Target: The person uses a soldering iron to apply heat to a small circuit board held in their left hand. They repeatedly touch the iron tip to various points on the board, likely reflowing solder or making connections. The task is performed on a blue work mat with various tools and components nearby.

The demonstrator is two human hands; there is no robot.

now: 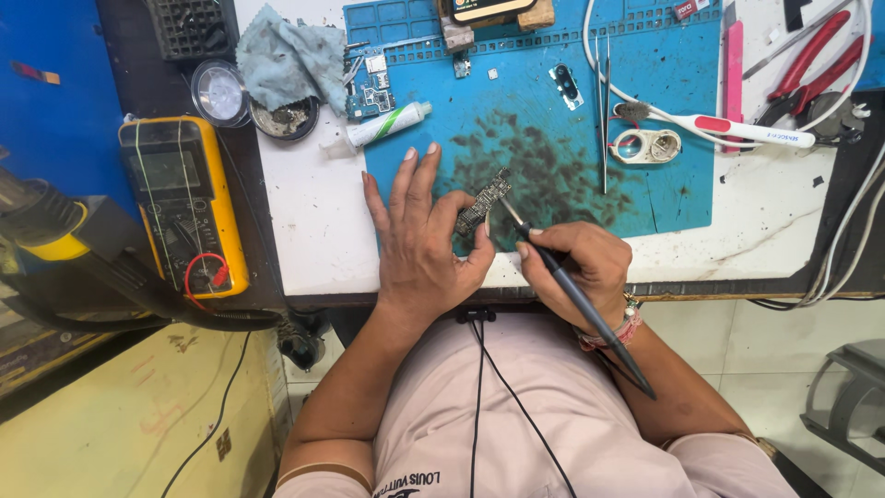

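1. As seen from the head camera, a small dark circuit board [483, 200] is held on a blue work mat [682, 129], near the mat's front edge, by the left hand [419, 244].
2. The left hand is laid palm down; the board's near end is pinched between thumb and forefinger, while the other fingers [406, 180] are spread flat on the mat.
3. A slim dark soldering iron [576, 297] is gripped pen-fashion in the right hand [581, 263], the fingers closed round its shaft. Its tip is set at the board's right edge; whether contact is made cannot be told.
4. The mat's middle is marked with dark stains around the board.
5. Left of the mat, a white tube [387, 124], a grey cloth [290, 55] and a yellow multimeter [180, 203] are noted.
6. On the mat's right side, tweezers [604, 101], a white toothbrush [728, 127], a pink strip [734, 83] and red-handled pliers [816, 60] are found, well apart from both hands.
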